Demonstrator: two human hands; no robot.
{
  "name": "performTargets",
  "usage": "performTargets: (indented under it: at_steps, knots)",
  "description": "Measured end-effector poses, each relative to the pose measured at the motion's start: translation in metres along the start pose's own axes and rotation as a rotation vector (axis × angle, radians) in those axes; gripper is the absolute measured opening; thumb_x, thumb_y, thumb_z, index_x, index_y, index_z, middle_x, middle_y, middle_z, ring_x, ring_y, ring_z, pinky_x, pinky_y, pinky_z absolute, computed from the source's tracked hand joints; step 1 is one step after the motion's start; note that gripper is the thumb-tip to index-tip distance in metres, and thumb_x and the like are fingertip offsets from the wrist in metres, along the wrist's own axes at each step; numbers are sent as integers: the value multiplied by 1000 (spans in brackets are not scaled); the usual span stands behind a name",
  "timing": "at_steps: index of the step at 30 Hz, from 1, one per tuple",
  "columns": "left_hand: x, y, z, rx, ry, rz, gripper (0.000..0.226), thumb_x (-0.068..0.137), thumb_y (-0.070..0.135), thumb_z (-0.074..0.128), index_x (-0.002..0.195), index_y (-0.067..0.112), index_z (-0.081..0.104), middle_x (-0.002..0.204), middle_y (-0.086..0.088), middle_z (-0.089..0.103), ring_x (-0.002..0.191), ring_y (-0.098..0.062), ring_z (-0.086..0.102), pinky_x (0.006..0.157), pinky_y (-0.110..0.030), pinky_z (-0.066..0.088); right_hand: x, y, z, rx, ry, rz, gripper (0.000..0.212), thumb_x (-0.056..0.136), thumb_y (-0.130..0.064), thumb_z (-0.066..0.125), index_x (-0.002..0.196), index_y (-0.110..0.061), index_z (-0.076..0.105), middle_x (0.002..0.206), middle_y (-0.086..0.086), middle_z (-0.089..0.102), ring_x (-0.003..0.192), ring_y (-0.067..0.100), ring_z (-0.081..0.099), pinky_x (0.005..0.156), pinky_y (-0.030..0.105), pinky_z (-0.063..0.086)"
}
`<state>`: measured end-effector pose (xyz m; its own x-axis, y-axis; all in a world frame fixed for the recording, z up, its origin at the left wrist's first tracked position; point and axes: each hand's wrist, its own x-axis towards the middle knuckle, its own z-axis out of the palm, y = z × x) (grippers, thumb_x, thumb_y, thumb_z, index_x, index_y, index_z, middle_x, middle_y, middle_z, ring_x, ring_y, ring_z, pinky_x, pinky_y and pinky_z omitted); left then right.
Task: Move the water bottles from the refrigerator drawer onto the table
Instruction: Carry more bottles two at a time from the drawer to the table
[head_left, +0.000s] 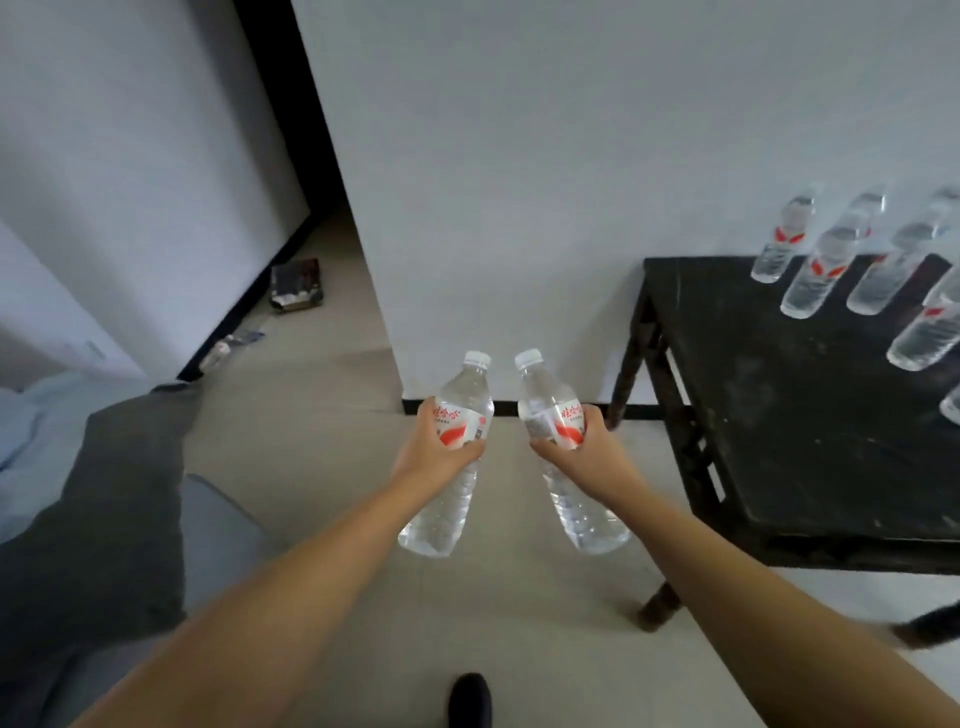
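Water bottles are in both hands now: the left hand (434, 454) is wrapped around the label of one bottle (449, 457), and the right hand (584, 447) is wrapped around the label of a second bottle (566, 452). Both bottles are held upright over the floor (311, 426), close to each other, with white caps on top. To the right stands the dark bench (769, 395), near but not yet under the hands. On its far part several bottles (810, 280) already stand in a group. The refrigerator drawer is not visible. I judge this is the carrying step, between the drawer and the bench. The next move should bring both hands to the right, over the free near part of the bench, and put the bottles down straight, without knocking those already standing there.
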<state>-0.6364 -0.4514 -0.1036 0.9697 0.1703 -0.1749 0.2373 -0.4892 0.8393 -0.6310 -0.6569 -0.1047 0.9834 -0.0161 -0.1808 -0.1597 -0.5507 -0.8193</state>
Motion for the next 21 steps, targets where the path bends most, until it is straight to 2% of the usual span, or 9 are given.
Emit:
performTargets:
  at_steps: [2,4,6,8,10,14,16,18,21]
  knots:
    - [37,11,-5,-13,-43,32,67,73,31,76,127,29,37,99,12,58,93,-15,61,83,-32,48,23,-11,-3,11,41,29,73,76,-51,73,131,-19,37,105,-4,59,95,18,61,84,36,53]
    - [73,18,-5,-19,-90,57,79,72,33,78,135,28,31,107,7,56,99,-18,60,89,-35,49,46,-14,-5,68,79,63,78,76,-52,72,135,-19,35,111,-3,58,100,18,61,90,38,54]
    - [99,24,0,8,-123,66,86,71,38,77,140,29,27,115,4,55,101,-19,58,88,-34,49,61,-15,-9,94,101,86,78,79,-50,71,138,-17,32,116,-1,57,103,19,60,90,35,53]
    - [117,29,8,44,-158,69,87,71,41,76,141,30,26,116,3,55,100,-19,58,83,-31,47,72,-12,-14,83,128,110,76,80,-50,69,138,-16,33,117,0,57,103,18,60,85,31,51]
    - [135,35,21,93,-213,83,88,70,45,75,141,32,25,116,4,56,100,-19,59,85,-33,49,83,-9,-20,77,166,142,72,81,-51,68,134,-16,36,110,-3,57,100,16,61,77,23,48]
    - [174,58,55,123,-308,110,87,73,43,75,143,29,25,121,0,56,102,-21,59,85,-34,50,113,7,-44,82,206,220,62,84,-46,67,129,-15,37,91,-9,51,76,1,53,60,12,39]
    - [197,75,79,139,-346,133,87,73,42,74,143,29,24,122,-2,56,103,-22,59,88,-38,52,136,18,-61,60,249,250,62,83,-46,68,128,-15,39,89,-9,52,75,2,54,61,13,41]
    - [218,93,100,159,-378,176,87,74,42,74,143,29,24,124,-2,56,104,-22,59,92,-41,51,160,30,-78,69,285,289,68,81,-52,67,131,-17,36,97,-5,57,84,9,59,71,22,50]
    - [252,126,137,191,-424,240,85,76,41,73,144,27,22,126,-2,54,107,-23,57,92,-37,48,197,48,-110,111,335,328,71,80,-55,67,133,-20,33,104,-3,59,90,15,63,82,32,55]
